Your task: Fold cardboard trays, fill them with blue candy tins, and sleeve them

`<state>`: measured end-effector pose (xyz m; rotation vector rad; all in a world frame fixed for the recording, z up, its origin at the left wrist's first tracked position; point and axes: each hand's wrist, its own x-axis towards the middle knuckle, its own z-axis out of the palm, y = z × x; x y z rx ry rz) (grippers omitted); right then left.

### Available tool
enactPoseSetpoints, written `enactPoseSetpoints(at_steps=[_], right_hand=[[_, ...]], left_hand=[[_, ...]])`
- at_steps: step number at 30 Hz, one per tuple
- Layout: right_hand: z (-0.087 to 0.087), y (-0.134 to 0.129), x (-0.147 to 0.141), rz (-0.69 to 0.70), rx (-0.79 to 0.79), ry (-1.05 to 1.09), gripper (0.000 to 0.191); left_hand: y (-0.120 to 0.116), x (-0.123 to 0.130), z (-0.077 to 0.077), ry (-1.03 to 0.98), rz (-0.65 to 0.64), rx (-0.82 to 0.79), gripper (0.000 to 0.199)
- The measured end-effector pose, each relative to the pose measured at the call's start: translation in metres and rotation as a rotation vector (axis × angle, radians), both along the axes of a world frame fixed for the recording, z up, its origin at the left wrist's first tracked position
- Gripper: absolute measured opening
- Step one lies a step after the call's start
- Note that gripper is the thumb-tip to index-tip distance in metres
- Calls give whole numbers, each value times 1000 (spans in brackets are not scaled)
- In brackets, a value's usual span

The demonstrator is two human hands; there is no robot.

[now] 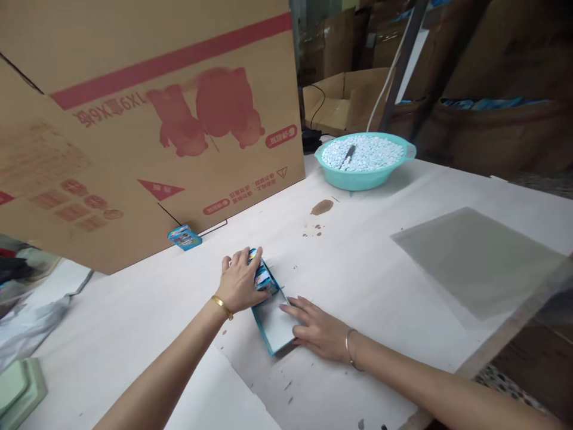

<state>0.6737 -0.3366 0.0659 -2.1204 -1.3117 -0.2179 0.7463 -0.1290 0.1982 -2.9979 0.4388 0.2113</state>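
My left hand (239,280), with a gold bracelet at its wrist, is closed round small blue packs (265,279) at the far end of a shallow blue tray box (274,325). The near part of the box shows its bare white bottom. My right hand (316,328) lies along the right side of the box, fingers spread, with fingertips on its edge. A silver bracelet is on that wrist. Farther back, a small blue box (185,237) stands against the large carton.
A large brown carton (188,119) fills the back left. A turquoise basin (358,178) of small pale pellets holds a dark tool. A translucent sheet (478,263) lies on the white table (358,263) at right. A pale green object (22,388) is at lower left.
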Motion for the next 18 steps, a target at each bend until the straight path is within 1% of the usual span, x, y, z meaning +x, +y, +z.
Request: enactPoseSetpoints(at_steps=[2, 3, 4, 5, 6, 7, 8, 10, 11, 12, 14, 15, 16, 17, 18], right_hand=[[1, 1, -1, -3, 28, 13, 16], [1, 1, -1, -11, 42, 21, 25], [1, 2, -2, -26, 53, 31, 40], [1, 2, -1, -41, 57, 40, 58], [1, 3, -1, -55, 52, 50, 73], [1, 4, 0, -65, 39, 62, 84], [0, 5, 0, -72, 18, 75, 91], [-2, 6, 3, -72, -18, 88, 96], [-3, 7, 4, -69, -33, 85, 95], [-4, 7, 5, -66, -44, 78, 93], [-5, 6, 6, -59, -60, 61, 88], [-6, 6, 7, -58, -66, 60, 87], [-6, 5, 7, -57, -70, 65, 87], [-6, 5, 7, -55, -69, 76, 88], [-6, 5, 8, -52, -62, 91, 91]], left_hand=[[31, 22, 4, 66, -19, -126, 105], [51, 37, 7, 40, -1, -175, 100], [75, 53, 11, -20, 39, -197, 93], [100, 70, 15, -113, 99, -166, 86], [125, 86, 18, -185, 179, -79, 82], [148, 101, 20, -206, 272, 30, 81], [170, 114, 19, -200, 350, 113, 82], [201, 132, 15, -185, 412, 188, 84], [210, 136, 12, -188, 420, 192, 78], [216, 138, 9, -199, 419, 184, 67], [216, 132, 7, -213, 404, 165, 43], [213, 125, 8, -212, 393, 156, 39], [208, 114, 12, -225, 378, 131, 40], [202, 100, 16, -259, 368, 78, 41], [195, 83, 22, -319, 369, -8, 41]])
